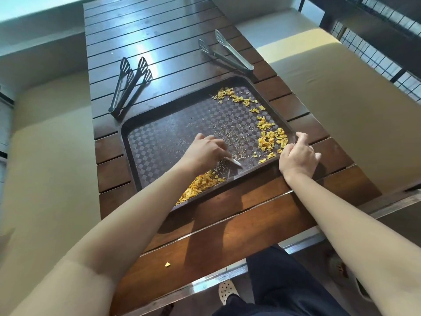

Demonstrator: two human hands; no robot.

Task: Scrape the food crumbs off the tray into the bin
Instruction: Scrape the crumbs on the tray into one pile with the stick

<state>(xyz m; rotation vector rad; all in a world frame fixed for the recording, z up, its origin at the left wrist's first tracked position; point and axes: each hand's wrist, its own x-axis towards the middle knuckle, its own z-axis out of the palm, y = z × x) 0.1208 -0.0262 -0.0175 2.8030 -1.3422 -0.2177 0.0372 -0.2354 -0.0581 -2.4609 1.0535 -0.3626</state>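
— Nearest the camera, what did you see?

— Two bare forearms reaching over the near edge of the slatted wooden table (159, 37), with one yellow crumb (168, 264) lying alone on the planks by that edge.

— And the tray?

— A dark checkered tray (159, 142) sat turned at an angle on the near half of the table. Yellow food crumbs (271, 139) curved along its far and right sides, a denser pile (200, 184) lay against its near rim, and fine grains were scattered across the middle.

— What were the hands doing?

— The left hand (206, 152) was over the tray's middle, fingers curled around a thin pale scraper (234, 161) whose tip touched the tray floor near the pile. The right hand (298, 156) gripped the tray's right near corner, fingers over the rim.

— Anything else on the table?

— Dark tongs (131, 85) lay near the left edge, just beyond the tray, and steel tongs (225, 52) near the right edge, close to the tray's far corner.

— The bin?

— I could not see one.
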